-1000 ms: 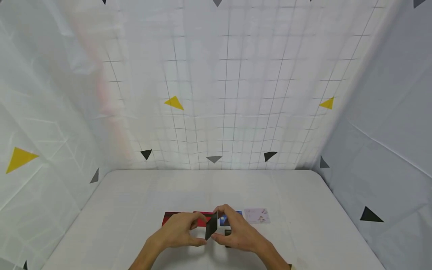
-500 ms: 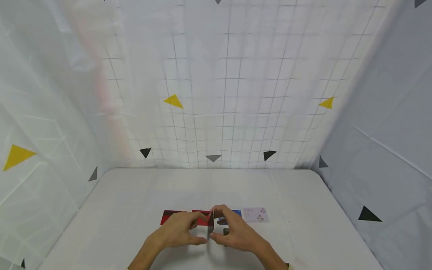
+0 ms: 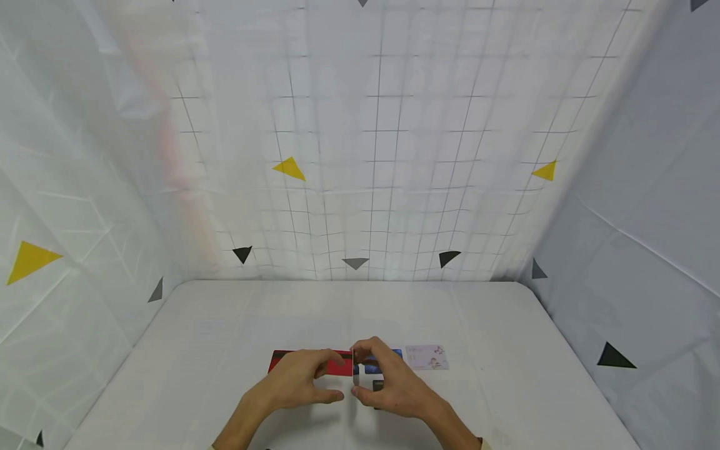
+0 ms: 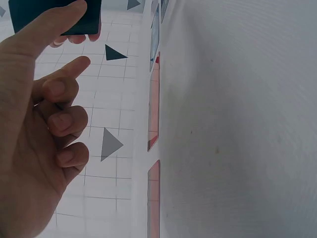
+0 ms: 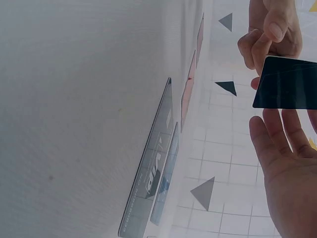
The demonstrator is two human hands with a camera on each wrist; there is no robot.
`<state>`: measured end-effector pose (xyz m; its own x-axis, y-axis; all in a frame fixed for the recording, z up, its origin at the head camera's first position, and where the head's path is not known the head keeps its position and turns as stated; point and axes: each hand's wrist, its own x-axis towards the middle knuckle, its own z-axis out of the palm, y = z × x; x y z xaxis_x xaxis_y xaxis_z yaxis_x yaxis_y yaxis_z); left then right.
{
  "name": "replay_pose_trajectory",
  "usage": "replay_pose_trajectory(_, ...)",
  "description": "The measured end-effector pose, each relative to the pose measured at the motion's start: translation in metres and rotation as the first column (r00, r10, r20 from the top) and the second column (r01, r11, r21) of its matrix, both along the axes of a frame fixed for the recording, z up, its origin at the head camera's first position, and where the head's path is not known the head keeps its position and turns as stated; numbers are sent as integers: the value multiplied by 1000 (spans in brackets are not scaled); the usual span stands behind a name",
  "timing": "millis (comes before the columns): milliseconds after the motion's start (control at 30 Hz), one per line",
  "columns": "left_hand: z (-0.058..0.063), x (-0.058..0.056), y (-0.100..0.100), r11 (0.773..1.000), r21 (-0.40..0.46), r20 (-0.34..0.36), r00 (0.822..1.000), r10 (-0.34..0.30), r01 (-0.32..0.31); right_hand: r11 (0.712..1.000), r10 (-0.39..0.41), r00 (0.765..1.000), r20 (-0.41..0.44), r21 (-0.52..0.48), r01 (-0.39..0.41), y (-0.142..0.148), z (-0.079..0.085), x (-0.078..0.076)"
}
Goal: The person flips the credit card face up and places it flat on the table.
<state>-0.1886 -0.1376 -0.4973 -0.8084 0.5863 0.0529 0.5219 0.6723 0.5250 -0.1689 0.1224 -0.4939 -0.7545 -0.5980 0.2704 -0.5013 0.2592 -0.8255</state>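
Note:
In the head view my right hand [image 3: 399,387] pinches a card [image 3: 355,369] between thumb and fingers. The card stands upright and nearly edge-on. Its dark face [image 5: 287,83] shows in the right wrist view. Just left of the card is my left hand [image 3: 297,380], thumb and fingers spread in a curve with nothing between them. In the left wrist view its thumb overlaps the dark card [image 4: 54,20]. Flat on the table behind the hands are a red card [image 3: 340,367], another red card [image 3: 277,359] partly covered by the left hand, and a blue card [image 3: 374,367].
A pale floral card [image 3: 427,357] lies at the right end of the row. Partly hidden under my right hand is a dark card [image 3: 378,386], with VIP lettering in the right wrist view. The white table [image 3: 225,325] meets hanging white sheets behind and at both sides.
The held card has turned from showing its dark face to nearly edge-on and shifted slightly. A small gap now shows between it and my left fingertips. The flat cards have not moved.

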Motion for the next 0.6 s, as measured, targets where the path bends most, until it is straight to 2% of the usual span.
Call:
replay_pose_trajectory(267,6,1,-1,999,33,-34,999,8,-7,996,-42,995,-93,73,49,2,2,0)
replay_pose_trajectory(433,8,1,-1,998,60,-56,998,-5,9,990,-70,993,-92,115,81,3,2,0)
replay_pose_trajectory(600,10,2,-1,998,68,-71,997,-12,17,976,-85,985,-152,184,113,4,2,0)
